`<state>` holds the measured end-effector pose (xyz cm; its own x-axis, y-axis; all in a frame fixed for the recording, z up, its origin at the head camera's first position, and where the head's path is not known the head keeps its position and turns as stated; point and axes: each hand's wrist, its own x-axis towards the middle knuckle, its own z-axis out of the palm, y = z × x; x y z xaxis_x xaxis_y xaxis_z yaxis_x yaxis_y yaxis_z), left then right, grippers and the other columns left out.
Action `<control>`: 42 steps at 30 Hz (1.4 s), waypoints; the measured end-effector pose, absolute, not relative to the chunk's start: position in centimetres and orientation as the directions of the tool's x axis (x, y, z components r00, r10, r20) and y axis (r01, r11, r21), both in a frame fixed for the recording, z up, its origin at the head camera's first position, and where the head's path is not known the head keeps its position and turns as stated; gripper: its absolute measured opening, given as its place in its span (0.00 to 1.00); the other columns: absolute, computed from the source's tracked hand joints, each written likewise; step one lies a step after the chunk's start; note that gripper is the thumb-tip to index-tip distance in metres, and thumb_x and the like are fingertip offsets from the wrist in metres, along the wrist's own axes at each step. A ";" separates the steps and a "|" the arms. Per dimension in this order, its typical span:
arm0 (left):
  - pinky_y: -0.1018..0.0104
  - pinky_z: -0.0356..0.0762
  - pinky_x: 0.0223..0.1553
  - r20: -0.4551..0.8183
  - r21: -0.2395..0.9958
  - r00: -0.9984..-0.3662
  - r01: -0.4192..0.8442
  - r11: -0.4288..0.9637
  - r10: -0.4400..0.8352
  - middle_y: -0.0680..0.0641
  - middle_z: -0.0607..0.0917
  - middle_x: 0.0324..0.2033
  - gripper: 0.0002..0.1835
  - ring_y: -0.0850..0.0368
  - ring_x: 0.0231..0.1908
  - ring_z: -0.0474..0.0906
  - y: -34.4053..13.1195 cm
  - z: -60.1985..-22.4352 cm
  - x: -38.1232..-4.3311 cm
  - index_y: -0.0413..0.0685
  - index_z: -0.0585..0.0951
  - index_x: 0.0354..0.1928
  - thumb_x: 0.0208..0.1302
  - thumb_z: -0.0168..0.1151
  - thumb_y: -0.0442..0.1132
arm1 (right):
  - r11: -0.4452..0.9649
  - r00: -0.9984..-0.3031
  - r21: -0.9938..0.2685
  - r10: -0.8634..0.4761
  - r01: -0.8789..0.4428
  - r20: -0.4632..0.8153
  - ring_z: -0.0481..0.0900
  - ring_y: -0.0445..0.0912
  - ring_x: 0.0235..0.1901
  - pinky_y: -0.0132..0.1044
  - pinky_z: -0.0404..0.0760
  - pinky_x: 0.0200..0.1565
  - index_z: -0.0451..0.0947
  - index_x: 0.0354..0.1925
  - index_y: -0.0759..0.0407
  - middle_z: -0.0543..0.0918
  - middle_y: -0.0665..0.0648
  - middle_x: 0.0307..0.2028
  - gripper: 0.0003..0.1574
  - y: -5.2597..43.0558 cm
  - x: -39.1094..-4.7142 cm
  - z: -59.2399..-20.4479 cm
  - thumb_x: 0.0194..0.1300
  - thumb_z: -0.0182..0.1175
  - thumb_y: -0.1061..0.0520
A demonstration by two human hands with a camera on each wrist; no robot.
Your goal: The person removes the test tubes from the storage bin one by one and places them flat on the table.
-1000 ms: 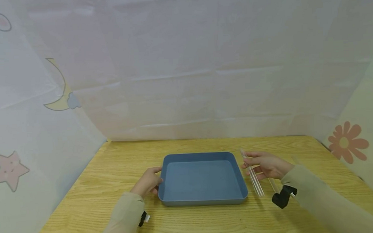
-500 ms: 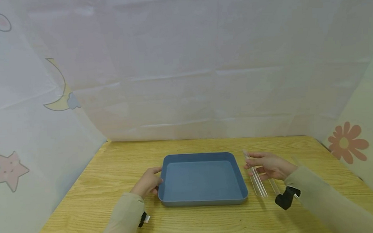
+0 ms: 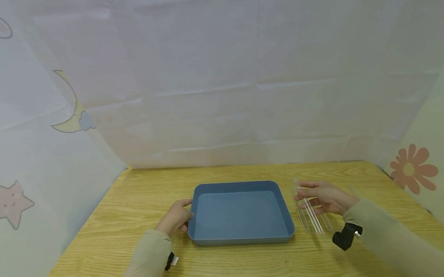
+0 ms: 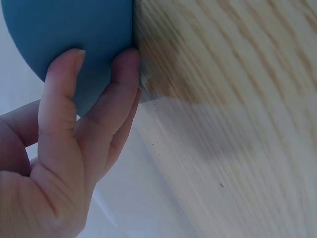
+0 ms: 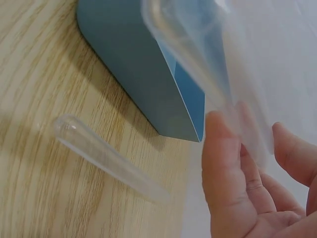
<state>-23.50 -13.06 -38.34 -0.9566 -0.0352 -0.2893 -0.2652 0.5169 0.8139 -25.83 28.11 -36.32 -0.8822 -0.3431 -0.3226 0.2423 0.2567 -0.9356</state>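
A blue rectangular tray stands on the table. My left hand is at its left end; in the left wrist view, fingertips touch the tray's outer wall. Right of the tray, my right hand pinches clear test tube glassware between thumb and fingers, tilted above the table. Whether it is one tube or two together I cannot tell. Another clear test tube lies on the wood between tray and right hand. A further clear tube lies partly hidden beneath that hand.
A faint transparent end shows behind the right wrist. The wooden table meets a pale cloth backdrop at the back and sides. Each wrist carries a black camera mount.
My right hand has shifted a little right, away from the tray, with the held glassware. A tube lying on the table now shows separately to its left. The left hand and tray stay put.
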 end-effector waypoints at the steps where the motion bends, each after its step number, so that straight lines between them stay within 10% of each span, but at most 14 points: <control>1: 0.72 0.68 0.13 -0.290 0.813 -0.956 -0.266 0.518 -0.036 0.41 0.82 0.23 0.30 0.59 0.14 0.71 -13.1 -38.3 -23.5 0.35 0.62 0.71 0.66 0.50 0.22 | 0.260 -0.882 -0.935 -0.343 0.241 -0.323 0.82 0.48 0.40 0.37 0.79 0.31 0.40 0.76 0.67 0.83 0.52 0.43 0.49 28.2 -25.8 -36.3 0.72 0.56 0.52; 42: 0.73 0.66 0.13 -0.293 0.828 -0.956 -0.263 0.495 -0.019 0.41 0.82 0.23 0.30 0.58 0.15 0.71 -13.1 -37.9 -23.0 0.33 0.61 0.71 0.67 0.49 0.22 | 0.295 -0.900 -0.924 -0.286 0.244 -0.330 0.81 0.48 0.41 0.46 0.78 0.38 0.39 0.75 0.71 0.83 0.48 0.42 0.48 32.0 -25.8 -36.2 0.74 0.52 0.49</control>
<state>-23.01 -13.13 -37.88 -0.9560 -0.0193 -0.2926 -0.2634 0.4946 0.8283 -25.76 32.05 -36.24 -0.8997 -0.2862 -0.3296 0.2444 0.2955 -0.9236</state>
